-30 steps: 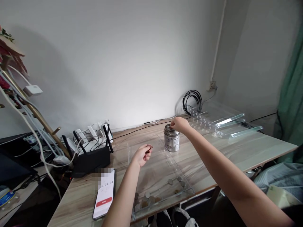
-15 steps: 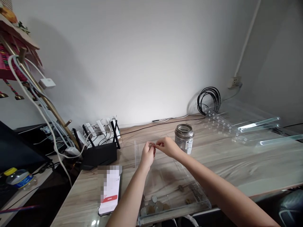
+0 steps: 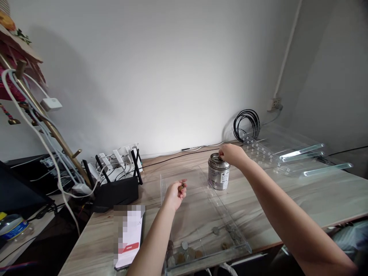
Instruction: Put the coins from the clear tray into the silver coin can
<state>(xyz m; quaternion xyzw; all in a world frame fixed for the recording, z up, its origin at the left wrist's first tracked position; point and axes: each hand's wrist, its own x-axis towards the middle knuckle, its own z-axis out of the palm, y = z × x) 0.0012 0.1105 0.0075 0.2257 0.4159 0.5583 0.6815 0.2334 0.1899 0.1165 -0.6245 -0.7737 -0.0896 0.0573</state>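
My left hand [image 3: 177, 193] is closed around coins [image 3: 181, 188], a yellowish one showing between thumb and fingers, above a clear plastic tray [image 3: 227, 214]. At the top of a silver tin can [image 3: 215, 174] my right hand [image 3: 231, 154] is pinched, its fingertips at the slotted lid. Whatever those fingers hold is hidden behind the hand. The can stands upright just beyond the tray's right side. Silver and gold coins [image 3: 184, 245] lie in the near left of the tray, and more coins [image 3: 230, 232] are in its near right part.
A phone [image 3: 130, 237] lies left of my left forearm. Behind it stands a black router [image 3: 116, 193] with antennas and white plugs. Coiled black cable [image 3: 246, 124] leans on the wall, with clear plastic panels [image 3: 287, 157] to the right. A bottle [image 3: 15, 228] is at far left.
My right hand has left my left hand and moved right to the can's lid. My left hand has turned and dropped slightly, showing coins. The view has shifted a little.
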